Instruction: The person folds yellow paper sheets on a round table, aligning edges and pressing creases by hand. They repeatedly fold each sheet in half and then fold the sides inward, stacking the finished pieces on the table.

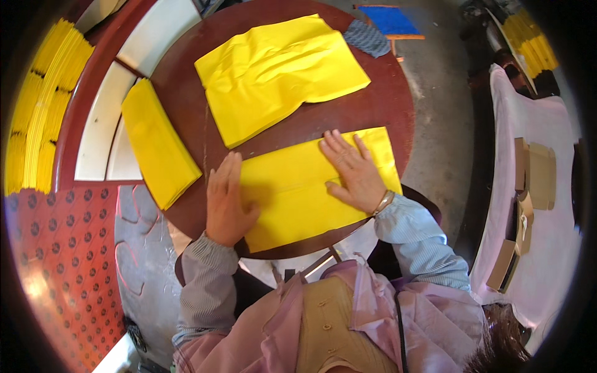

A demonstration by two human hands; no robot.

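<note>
A flat yellow folded sheet [292, 199], fabric-like, lies before me on a round dark-red table [180, 50]. My left hand [227, 202] rests along its left edge, fingers stretched and pointing away from me. On its right part my right hand [354, 171] lies flat with fingers apart, a bracelet at the wrist. Just beyond is a larger, wrinkled stack of yellow sheets [280, 68]. To the left a narrow folded yellow bundle [158, 146] reaches past the table's edge. Neither hand grips anything.
A grey textured cloth [367, 38] sits at the table's far right edge. Bundled yellow stacks [46, 105] stand at far left beside white panels [102, 118]. At right, cardboard boxes [538, 177] lie on a pink-covered surface [507, 118]. A blue-topped stool [392, 22] stands beyond.
</note>
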